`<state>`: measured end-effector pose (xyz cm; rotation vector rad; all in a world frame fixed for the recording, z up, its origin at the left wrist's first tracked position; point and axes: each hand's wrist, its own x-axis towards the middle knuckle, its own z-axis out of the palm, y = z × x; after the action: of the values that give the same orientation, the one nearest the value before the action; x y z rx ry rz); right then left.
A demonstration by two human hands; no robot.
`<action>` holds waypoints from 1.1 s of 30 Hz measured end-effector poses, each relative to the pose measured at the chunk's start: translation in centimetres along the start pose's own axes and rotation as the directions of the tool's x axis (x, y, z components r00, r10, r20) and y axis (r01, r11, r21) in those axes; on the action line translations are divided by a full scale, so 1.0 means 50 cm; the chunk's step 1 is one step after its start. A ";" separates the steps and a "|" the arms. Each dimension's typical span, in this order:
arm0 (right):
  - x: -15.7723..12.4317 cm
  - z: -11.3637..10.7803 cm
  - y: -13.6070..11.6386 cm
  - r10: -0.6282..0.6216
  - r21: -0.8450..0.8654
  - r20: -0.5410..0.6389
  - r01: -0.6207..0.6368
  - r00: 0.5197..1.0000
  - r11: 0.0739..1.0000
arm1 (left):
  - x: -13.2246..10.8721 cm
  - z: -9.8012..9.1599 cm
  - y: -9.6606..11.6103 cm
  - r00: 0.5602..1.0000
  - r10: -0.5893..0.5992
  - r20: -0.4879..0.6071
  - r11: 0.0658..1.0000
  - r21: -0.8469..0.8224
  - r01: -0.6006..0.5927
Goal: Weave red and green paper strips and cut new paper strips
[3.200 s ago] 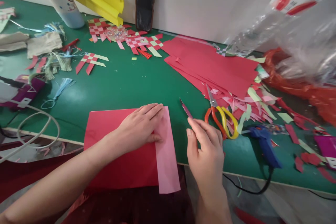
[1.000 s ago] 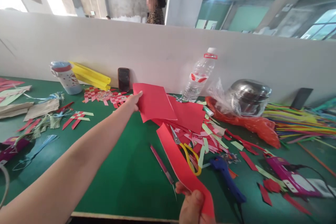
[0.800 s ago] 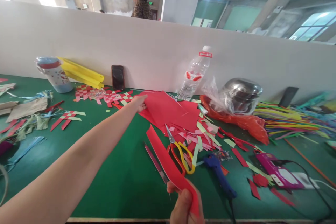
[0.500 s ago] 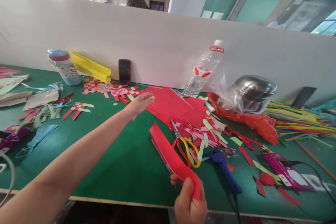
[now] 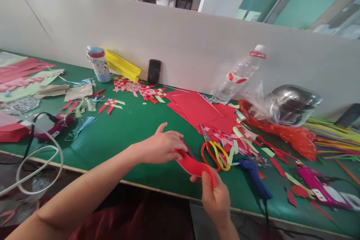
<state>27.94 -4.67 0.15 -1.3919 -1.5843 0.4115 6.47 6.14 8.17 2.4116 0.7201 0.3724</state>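
A bent red paper strip (image 5: 194, 165) spans the space between my two hands, held above the table's front part. My right hand (image 5: 216, 195) is closed on its near end, thumb on top. At its far end, my left hand (image 5: 164, 145) pinches the strip between thumb and fingers, with one finger raised away. A second dark-edged layer shows behind the strip; whether it is part of the same piece I cannot tell. Just beyond lie scissors (image 5: 215, 152) with red and yellow handles, beside a stack of red paper sheets (image 5: 197, 108) and pink and green scraps (image 5: 225, 138).
Right of the scissors lies a blue corded tool (image 5: 255, 178), near a purple device (image 5: 320, 187). Behind stand a water bottle (image 5: 236, 77) and a steel container (image 5: 295, 101). Woven paper pieces (image 5: 152, 92), a phone (image 5: 154, 72), a cup (image 5: 99, 65) and tassels (image 5: 83, 127) are on the left.
My left hand has come back from beside the red sheets to the strip's far end and taken hold of it. The view has swung left.
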 end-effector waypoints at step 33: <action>0.260 0.078 0.028 0.319 0.220 0.155 -0.347 0.935 0.912 | -0.069 -0.038 -0.205 0.862 -0.354 0.362 0.464 -0.733 0.498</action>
<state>26.92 8.71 2.72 -1.4670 -1.3299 0.8781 -1.31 12.02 3.12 1.2870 0.8194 0.2133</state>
